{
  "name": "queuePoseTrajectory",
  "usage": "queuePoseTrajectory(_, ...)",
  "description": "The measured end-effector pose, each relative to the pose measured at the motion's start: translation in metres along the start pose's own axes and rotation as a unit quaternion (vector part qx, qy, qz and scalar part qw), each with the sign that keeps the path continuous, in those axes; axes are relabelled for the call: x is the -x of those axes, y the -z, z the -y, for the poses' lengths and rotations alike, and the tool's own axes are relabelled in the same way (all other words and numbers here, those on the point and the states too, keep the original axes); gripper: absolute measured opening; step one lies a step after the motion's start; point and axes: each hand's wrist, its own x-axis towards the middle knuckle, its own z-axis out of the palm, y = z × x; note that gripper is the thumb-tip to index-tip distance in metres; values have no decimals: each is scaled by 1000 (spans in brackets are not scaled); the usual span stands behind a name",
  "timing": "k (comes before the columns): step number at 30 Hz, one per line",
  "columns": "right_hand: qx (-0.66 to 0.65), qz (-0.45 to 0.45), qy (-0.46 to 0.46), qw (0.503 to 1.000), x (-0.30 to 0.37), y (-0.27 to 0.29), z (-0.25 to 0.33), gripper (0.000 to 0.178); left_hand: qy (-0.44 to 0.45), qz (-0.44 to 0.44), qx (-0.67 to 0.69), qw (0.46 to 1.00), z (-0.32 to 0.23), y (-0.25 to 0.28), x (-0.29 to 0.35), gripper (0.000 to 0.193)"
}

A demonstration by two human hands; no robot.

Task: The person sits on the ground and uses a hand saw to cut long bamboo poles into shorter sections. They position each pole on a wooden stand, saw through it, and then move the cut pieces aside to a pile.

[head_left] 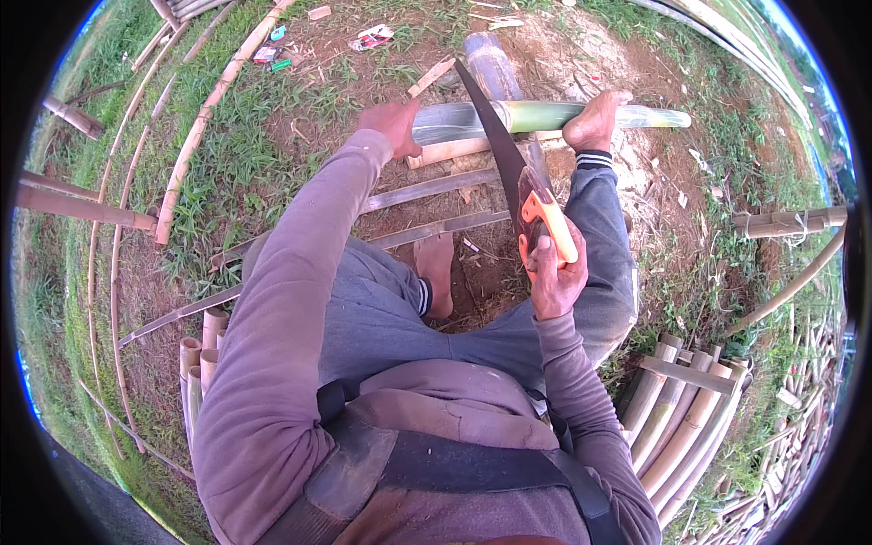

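Observation:
A green bamboo pole (pixel 545 114) lies crosswise on the ground in front of me, resting on a pale wood block (pixel 450 150). My left hand (pixel 392 123) presses down on its left end. My right hand (pixel 556 275) grips the orange handle of a hand saw (pixel 498 141), whose dark curved blade crosses over the pole. A bare foot (pixel 595 120) is planted on the pole to the right of the blade. My other bare foot (pixel 436 268) rests on the dirt below.
Split bamboo slats (pixel 427 191) lie under my legs. Cut bamboo sections are stacked at lower right (pixel 681 418) and lower left (pixel 195 359). Long poles (pixel 195 136) lie on grass at left. A thick bamboo stub (pixel 490 64) and litter (pixel 371 38) lie beyond.

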Motion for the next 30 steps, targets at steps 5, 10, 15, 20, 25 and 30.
queuePoseTrajectory(5, 26, 24, 27, 999, -15, 17, -32, 38, -11, 37, 1, 999, 0, 5, -11, 80)
queuePoseTrajectory(10, -11, 28, -40, 999, -1, 15, 7, 45, -19, 56, 3, 998, 3, 8, -11, 76)
queuePoseTrajectory(15, -6, 37, -31, 999, -21, 6, -2, 42, -6, 52, 10, 999, 4, 6, -10, 74)
queuePoseTrajectory(20, -23, 0, -38, 999, -114, -56, -19, 33, -2, 49, 8, 999, -3, 9, -14, 72)
queuePoseTrajectory(25, -9, 32, -31, 999, -49, -18, -12, 39, 0, 42, 12, 999, 7, 13, -4, 64)
queuePoseTrajectory(30, 78, 8, -33, 996, 25, 32, 19, 54, 0, 67, 12, 998, -1, 12, -5, 61)
